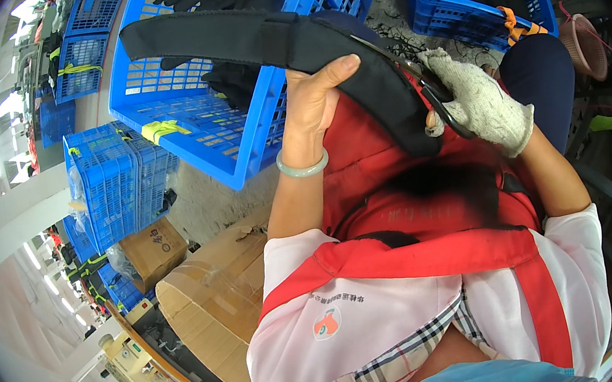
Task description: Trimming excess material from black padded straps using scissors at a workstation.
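Left hand (311, 103) bare, jade bangle (303, 166) at the wrist, grip clenched around a long black padded strap (251, 39), thumb laid flat across its upper face. Right hand (480, 99) in a white knit glove, grip clenched on black scissors (441, 104), blades against the strap's curved end. Strap raised over the lap, above a red apron (395, 181). Beyond, a large blue plastic crate (200, 120) with more black pieces; cardboard boxes (204, 293) lower left.

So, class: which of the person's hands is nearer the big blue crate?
Left. The left hand grips the black strap right beside the blue crate; the gloved right hand works farther away with scissors.
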Demonstrator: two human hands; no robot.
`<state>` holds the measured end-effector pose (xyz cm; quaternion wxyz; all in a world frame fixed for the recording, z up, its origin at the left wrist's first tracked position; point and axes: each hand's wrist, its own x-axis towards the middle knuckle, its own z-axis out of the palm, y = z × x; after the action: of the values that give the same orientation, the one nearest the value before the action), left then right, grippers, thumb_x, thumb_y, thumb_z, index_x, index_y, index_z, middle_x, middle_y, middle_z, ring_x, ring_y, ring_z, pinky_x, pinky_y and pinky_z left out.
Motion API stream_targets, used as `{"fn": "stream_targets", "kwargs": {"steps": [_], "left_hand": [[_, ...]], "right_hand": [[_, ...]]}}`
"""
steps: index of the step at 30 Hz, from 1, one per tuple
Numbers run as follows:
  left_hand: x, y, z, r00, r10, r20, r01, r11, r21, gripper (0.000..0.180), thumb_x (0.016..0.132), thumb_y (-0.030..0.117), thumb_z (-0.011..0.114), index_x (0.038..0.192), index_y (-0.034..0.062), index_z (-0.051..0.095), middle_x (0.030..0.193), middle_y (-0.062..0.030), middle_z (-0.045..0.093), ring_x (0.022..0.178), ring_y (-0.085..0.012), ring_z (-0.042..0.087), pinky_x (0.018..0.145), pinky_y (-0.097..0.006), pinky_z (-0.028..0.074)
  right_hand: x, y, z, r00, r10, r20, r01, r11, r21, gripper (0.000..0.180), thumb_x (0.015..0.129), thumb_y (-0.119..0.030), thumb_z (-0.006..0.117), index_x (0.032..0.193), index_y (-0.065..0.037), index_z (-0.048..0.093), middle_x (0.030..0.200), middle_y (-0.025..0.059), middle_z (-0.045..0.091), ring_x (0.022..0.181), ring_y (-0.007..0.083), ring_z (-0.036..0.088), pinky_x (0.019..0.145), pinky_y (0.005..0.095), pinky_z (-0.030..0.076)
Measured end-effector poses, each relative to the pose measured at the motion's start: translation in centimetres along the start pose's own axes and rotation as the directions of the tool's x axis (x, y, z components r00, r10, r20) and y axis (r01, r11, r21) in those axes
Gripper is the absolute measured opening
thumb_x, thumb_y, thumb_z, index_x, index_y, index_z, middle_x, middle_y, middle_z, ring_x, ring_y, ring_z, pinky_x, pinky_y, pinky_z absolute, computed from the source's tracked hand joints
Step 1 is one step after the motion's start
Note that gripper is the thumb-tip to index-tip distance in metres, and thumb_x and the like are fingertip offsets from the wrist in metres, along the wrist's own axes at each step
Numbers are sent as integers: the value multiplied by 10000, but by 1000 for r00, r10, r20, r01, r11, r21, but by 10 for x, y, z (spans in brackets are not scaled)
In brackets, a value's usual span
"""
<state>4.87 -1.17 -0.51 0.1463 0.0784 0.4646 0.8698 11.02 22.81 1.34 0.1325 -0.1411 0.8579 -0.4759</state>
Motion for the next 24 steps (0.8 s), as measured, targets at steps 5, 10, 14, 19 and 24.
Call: {"fn": "stream_targets", "kwargs": {"steps": [5,10,14,19,24], "left_hand": [[-2,2,7,1000,-5,-1,5,999,43,333,743,-70,751,1043,29,644,972,-58,678,891,-168,655,846,-308,529],[-1,2,9,995,29,-100,-35,998,-60,310,755,-33,766,1032,31,643,978,-56,672,886,-165,647,834,-308,523],[-3,-2,15,996,80,-47,-78,997,29,278,770,-16,761,1018,33,646,964,-56,674,868,-163,647,824,-304,524],[-3,-1,14,995,44,-93,-52,995,-80,275,814,-20,711,1063,47,615,1013,-68,658,942,-197,642,885,-351,522],[-2,-1,18,996,73,-61,-74,997,-17,276,810,-24,709,1059,52,620,1012,-66,660,946,-199,643,886,-355,523]], "right_hand": [[2,1,1,1000,22,0,-22,996,83,615,731,-436,776,1082,26,570,854,188,623,748,309,615,690,395,465],[1,3,4,997,-26,-69,30,998,56,576,748,-385,782,1095,24,572,870,176,632,748,282,602,696,371,465],[4,3,7,974,-160,-162,142,983,-117,583,751,-374,788,1120,25,576,874,174,633,774,284,613,721,365,471],[3,-5,-3,998,-9,-56,10,1000,16,709,723,-460,784,1193,18,550,908,230,627,851,397,631,739,422,484],[1,-12,-4,982,-155,-105,135,975,-175,701,725,-433,788,1203,14,538,877,221,622,824,402,620,709,422,479]]}}
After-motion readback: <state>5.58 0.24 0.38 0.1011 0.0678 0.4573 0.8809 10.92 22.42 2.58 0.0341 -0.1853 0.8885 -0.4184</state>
